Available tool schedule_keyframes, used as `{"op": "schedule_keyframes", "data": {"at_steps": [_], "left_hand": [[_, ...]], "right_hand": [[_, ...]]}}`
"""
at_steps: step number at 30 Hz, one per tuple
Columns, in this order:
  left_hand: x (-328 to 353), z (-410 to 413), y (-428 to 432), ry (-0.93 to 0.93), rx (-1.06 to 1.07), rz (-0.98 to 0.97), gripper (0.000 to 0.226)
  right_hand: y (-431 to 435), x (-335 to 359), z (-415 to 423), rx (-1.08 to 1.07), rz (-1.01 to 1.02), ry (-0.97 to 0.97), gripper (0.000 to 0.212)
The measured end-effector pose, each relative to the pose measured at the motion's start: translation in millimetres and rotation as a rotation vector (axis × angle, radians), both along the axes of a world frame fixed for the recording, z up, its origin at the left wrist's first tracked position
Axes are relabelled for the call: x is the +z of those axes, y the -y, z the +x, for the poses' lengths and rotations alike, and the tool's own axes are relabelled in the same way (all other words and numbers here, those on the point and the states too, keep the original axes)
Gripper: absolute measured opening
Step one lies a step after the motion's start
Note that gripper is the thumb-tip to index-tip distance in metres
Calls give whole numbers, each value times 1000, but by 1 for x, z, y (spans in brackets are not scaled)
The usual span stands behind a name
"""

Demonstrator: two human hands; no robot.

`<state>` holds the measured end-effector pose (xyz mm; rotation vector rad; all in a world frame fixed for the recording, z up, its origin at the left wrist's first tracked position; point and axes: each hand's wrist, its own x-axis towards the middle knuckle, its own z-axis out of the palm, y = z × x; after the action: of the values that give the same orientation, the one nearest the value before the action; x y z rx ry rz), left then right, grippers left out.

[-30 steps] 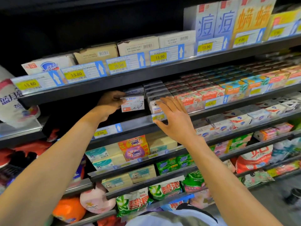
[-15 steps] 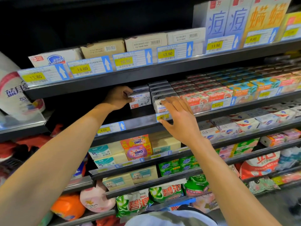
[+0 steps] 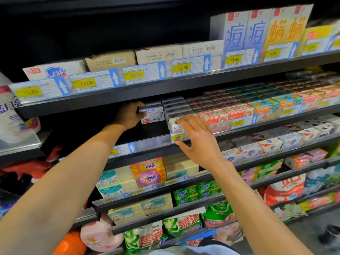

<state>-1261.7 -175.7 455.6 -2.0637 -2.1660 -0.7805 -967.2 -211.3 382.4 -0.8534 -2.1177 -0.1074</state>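
**Two hands at the soap shelf, one box in my grasp.**
My left hand (image 3: 130,115) has its fingers clamped round one white Goat Soap box (image 3: 154,115), which stands at the left end of the shelf (image 3: 158,144). My right hand (image 3: 199,138) is spread open with straight fingers. It touches the front box of the neighbouring row (image 3: 174,124), about five deep, with the thumb beside one yellow price tag (image 3: 178,137).

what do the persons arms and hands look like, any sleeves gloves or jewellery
The left forearm and right forearm are bare, no sleeve in view. The left hand and right hand wear no gloves; no watch, ring or bracelet shows. A pale garment sits at the bottom edge.
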Motion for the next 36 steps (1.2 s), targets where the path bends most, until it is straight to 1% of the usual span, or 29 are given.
{"op": "schedule_keyframes", "data": {"at_steps": [5, 8, 12, 14, 16, 19, 22, 25, 27, 32, 36], "left_hand": [[-1, 6, -3, 45, 38, -3, 33], [0, 5, -1, 63, 35, -41, 39], [7, 13, 23, -75, 57, -152, 58], [12, 25, 46, -107, 69, -146, 58], [15, 41, 77, -158, 74, -124, 53], [11, 65, 118, -286, 66, -10, 51], [3, 87, 141, -321, 10, 30, 54], [-10, 106, 153, -286, -96, 48, 56], [-17, 121, 154, -262, -148, 50, 56], [-32, 178, 152, -257, -255, -49, 64], [-47, 244, 139, -279, -334, -101, 71]], "right_hand": [[2, 3, 1, -15, -7, 21, 62], [3, 5, 2, -28, -3, 61, 65], [11, 10, 3, -94, -34, 178, 79], [19, 14, 6, -127, -54, 187, 80], [27, 18, 11, -155, -74, 167, 77], [37, 26, 18, -195, -89, 146, 74], [48, 28, 30, -244, -134, 203, 75], [57, 22, 50, -323, -188, 238, 71], [62, 18, 68, -368, -246, 252, 72], [74, 5, 130, -478, -310, 268, 74], [85, -8, 199, -571, -365, 271, 76]]}}
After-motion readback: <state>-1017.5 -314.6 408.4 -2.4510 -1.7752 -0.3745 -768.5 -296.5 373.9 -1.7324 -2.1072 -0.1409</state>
